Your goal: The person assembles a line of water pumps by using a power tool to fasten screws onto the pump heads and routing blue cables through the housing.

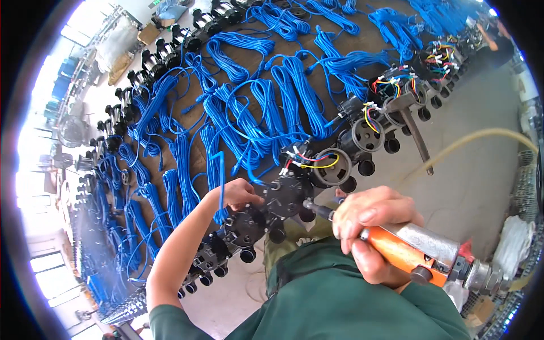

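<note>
My right hand point(374, 229) is wrapped around an orange and silver air screwdriver point(411, 255), its hose fitting toward the lower right. The driver's shaft point(318, 208) reaches left to the edge of a black round motor housing point(285, 195). At that housing's left side, my left hand point(241, 194) has its fingers curled against it; the fingertips are partly hidden. A bent blue rod point(221, 184) stands beside my left wrist. Just right of the housing, an open motor unit point(333, 168) shows red, yellow and blue wires.
Bundled blue cables point(263, 116) cover much of the brown tabletop. Black motor units line both long edges. A hammer point(412, 127) lies across the open units at the right. A yellowish hose point(481, 135) arcs over the floor, and a wire rack point(524, 187) stands far right.
</note>
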`<state>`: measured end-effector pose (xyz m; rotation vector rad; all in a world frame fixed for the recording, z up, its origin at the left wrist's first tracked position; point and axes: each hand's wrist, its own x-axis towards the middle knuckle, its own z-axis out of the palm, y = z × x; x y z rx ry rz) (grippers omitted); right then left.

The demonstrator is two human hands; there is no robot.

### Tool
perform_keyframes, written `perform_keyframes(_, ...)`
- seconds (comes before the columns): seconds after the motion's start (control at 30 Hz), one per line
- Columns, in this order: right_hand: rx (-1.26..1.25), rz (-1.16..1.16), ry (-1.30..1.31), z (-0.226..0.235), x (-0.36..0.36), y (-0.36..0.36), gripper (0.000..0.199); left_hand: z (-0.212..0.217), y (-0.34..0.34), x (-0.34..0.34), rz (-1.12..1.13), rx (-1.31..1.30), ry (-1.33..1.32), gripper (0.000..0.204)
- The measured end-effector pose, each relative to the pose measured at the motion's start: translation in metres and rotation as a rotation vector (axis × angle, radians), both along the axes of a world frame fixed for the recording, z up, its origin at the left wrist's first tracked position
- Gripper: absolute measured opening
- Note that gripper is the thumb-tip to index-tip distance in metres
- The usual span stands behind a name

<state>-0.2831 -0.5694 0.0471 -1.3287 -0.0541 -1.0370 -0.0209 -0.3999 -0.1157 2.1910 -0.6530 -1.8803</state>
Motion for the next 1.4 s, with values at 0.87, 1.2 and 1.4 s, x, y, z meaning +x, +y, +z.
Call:
perform_keyframes(0.87, 0.319, 0.398, -0.083, -0.033, -0.096, -0.142, 0.042, -0.095, -0.006, -0.182, -1.156, 0.311, -1.685, 0.055)
perform_keyframes(1.2, 0.371, 0.511, -0.044, -0.038, -0.106, -0.130, 0.041, -0.148, 0.024, -0.154, -1.164, 0.479, -1.578, 0.022)
perform_keyframes(1.4, 0.387, 0.504, 0.014, -0.037, -0.105, -0.129, 0.041, -0.088, 0.000, -0.196, -1.431, 0.573, -1.561, 0.025)
